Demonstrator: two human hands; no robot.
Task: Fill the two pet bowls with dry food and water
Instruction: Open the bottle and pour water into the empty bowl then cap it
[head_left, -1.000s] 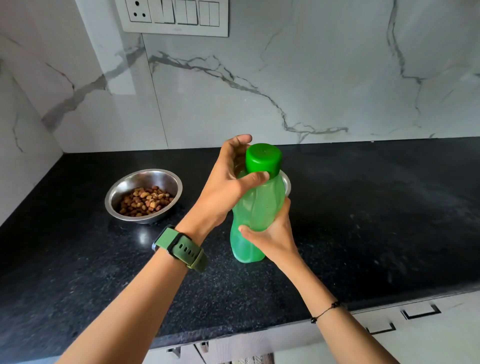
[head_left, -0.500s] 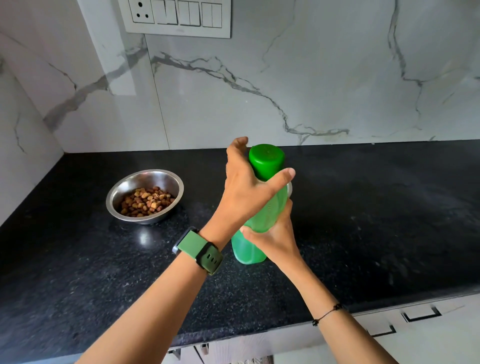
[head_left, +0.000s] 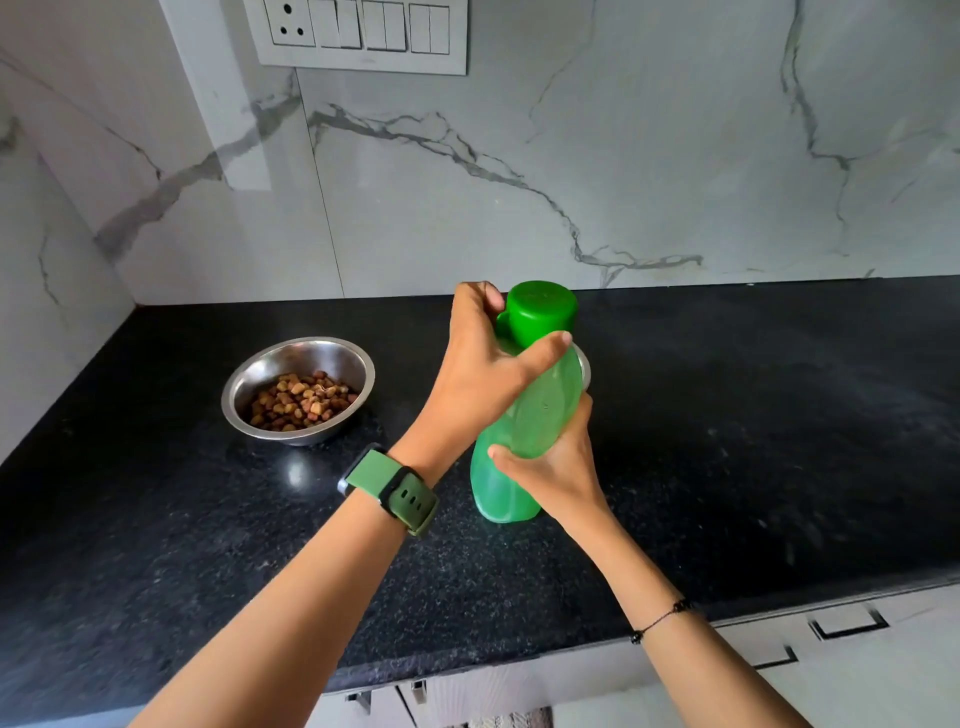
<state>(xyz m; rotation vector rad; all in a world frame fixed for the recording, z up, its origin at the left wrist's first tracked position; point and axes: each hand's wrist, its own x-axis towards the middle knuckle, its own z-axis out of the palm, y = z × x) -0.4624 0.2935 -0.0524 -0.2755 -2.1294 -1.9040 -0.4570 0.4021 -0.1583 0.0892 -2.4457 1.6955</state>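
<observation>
While your left hand (head_left: 483, 374) has its fingers wrapped on the green cap (head_left: 543, 310), your right hand (head_left: 558, 470) grips the bottle (head_left: 530, 421) body; bottle sits upright on the tabletop (head_left: 727, 441). Kibble bowl (head_left: 298, 389) stands left of it; second bowl (head_left: 586, 366) mostly hidden behind.

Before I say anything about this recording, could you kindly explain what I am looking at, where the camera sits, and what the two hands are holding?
No machine is involved: a person wears one wide-angle camera on the head, looking forward and down, so both arms reach in from below. The left hand, with a green watch on its wrist, has its fingers curled by the cap of a green bottle. The right hand grips the bottle's body. On the black counter stands a steel bowl holding dry food. A second steel rim peeks out behind the bottle; its contents are hidden.
</observation>
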